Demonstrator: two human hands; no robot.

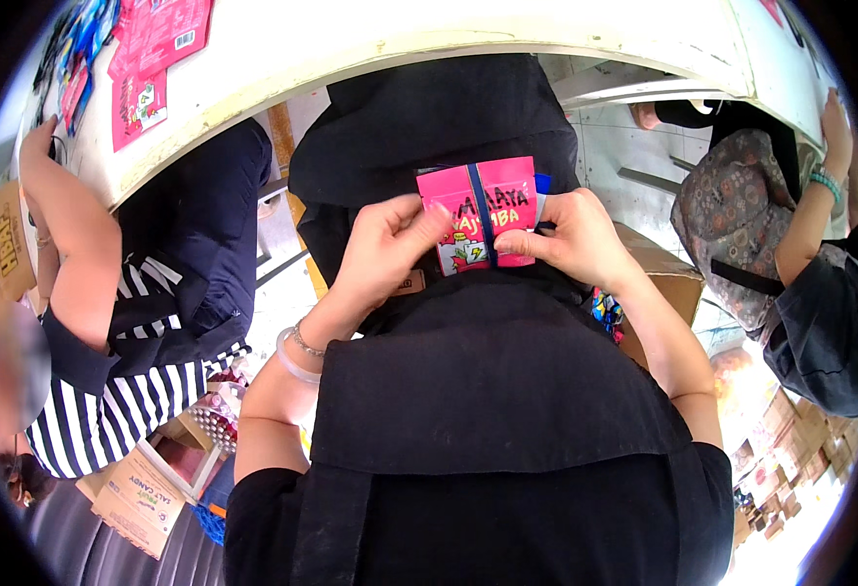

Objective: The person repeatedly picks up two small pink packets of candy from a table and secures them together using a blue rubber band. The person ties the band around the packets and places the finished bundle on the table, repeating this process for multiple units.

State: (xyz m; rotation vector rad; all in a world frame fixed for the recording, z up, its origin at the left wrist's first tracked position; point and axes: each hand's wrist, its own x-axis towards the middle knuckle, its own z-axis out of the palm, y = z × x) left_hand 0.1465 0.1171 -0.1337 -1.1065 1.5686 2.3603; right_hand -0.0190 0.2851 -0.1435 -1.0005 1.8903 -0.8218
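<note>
Over my lap, covered by a black apron [429,107], I hold a bright pink flat packet [453,186] upright with printed front toward me. A dark navy band [479,200] runs from top to bottom across its face. My left hand [385,239] grips the left edge, thumb on the front and fingers behind. My right hand [580,234] pinches the right edge, its thumb reaching toward the band. A bit of blue and something whitish show behind the packet by the right fingers; I cannot tell what they are.
A white table [400,29] curves across ahead, bearing pink packets [141,107] and a pile of blue packets [87,49] at far left. People sit on both sides, one in a striped garment [116,410]. Cardboard boxes [141,498] stand lower left; another box [659,273] is beside my right arm.
</note>
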